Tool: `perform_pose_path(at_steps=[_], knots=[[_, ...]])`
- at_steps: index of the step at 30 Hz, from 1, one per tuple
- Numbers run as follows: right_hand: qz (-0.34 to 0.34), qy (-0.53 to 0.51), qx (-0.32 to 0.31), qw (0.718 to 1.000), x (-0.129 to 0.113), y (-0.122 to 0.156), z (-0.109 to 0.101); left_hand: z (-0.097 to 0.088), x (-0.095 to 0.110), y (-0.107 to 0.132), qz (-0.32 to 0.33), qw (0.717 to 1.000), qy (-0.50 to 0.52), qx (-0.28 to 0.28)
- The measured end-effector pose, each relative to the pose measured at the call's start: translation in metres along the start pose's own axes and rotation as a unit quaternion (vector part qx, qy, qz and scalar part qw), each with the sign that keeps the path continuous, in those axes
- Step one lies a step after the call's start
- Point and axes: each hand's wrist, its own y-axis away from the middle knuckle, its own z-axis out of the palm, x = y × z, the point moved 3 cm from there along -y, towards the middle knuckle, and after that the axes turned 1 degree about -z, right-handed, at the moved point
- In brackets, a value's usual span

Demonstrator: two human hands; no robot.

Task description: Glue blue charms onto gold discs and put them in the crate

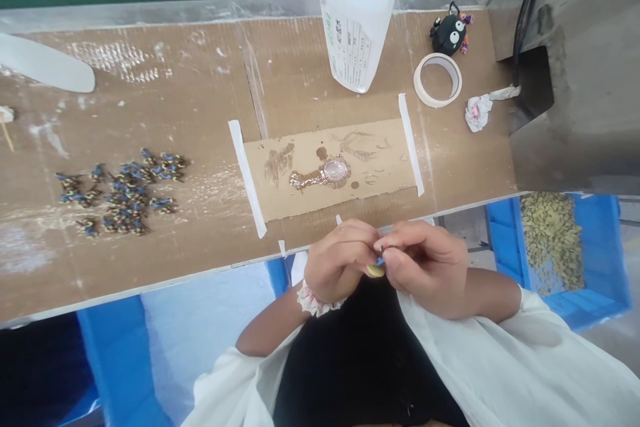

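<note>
Just off the table's front edge, my left hand (345,259) and my right hand (427,265) meet fingertip to fingertip. Both are closed in a pinch on a small blue and yellow figure (376,269), mostly hidden by the fingers. Ahead of them a cardboard strip (385,143) is taped to the table. On it lies a small clear puddle (337,171) with a wet brown smear running left. To the left, a loose cluster of similar small blue, yellow and dark figures (127,195) lies on the table.
A white bottle with a blue cap (356,20) stands behind the strip. Tape roll (438,80), black toy (450,33) and crumpled tissue (479,113) sit right, beside a metal box (590,67). Below is a blue bin (607,260) of yellow pieces; another white bottle (47,65) lies left.
</note>
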Motion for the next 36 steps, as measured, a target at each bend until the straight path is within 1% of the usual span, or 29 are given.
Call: perform_pose_path(at_steps=[3, 4, 7, 12, 18, 22, 28, 32, 36], knots=[[-0.002, -0.021, 0.004, 1.000, 0.0002, 0.0004, 0.0002, -0.0004, 0.0040, -0.0016, 0.046, 0.999, -0.020, 0.017], [-0.004, -0.029, 0.005, 1.000, 0.0001, 0.0006, 0.0001, 0.0001, 0.0045, -0.0024, 0.049, 0.998, -0.026, 0.016], [-0.007, -0.041, 0.006, 0.999, -0.0001, 0.0014, -0.0005, 0.0026, 0.0049, -0.0049, 0.046, 0.999, -0.026, 0.008], [-0.010, -0.042, 0.011, 0.999, 0.0017, 0.0035, -0.0008, 0.0035, 0.0054, -0.0071, 0.047, 0.999, 0.006, 0.005], [-0.011, -0.050, 0.007, 0.999, 0.0039, 0.0046, -0.0001, 0.0005, 0.0022, -0.0041, 0.030, 0.999, -0.013, -0.008], [-0.004, -0.057, -0.007, 0.998, 0.0023, 0.0034, -0.0008, 0.0006, 0.0022, -0.0050, 0.046, 0.999, 0.010, -0.016], [-0.023, 0.008, -0.001, 1.000, -0.0011, 0.0042, -0.0027, 0.0033, 0.0048, -0.0081, 0.051, 0.998, 0.042, -0.010], [-0.030, 0.024, 0.010, 0.999, 0.0000, 0.0066, -0.0029, 0.0050, 0.0049, -0.0082, 0.049, 0.998, 0.050, -0.007], [-0.038, 0.038, 0.008, 0.999, -0.0003, 0.0072, -0.0027, 0.0056, 0.0044, -0.0076, 0.044, 0.997, 0.060, -0.005]])
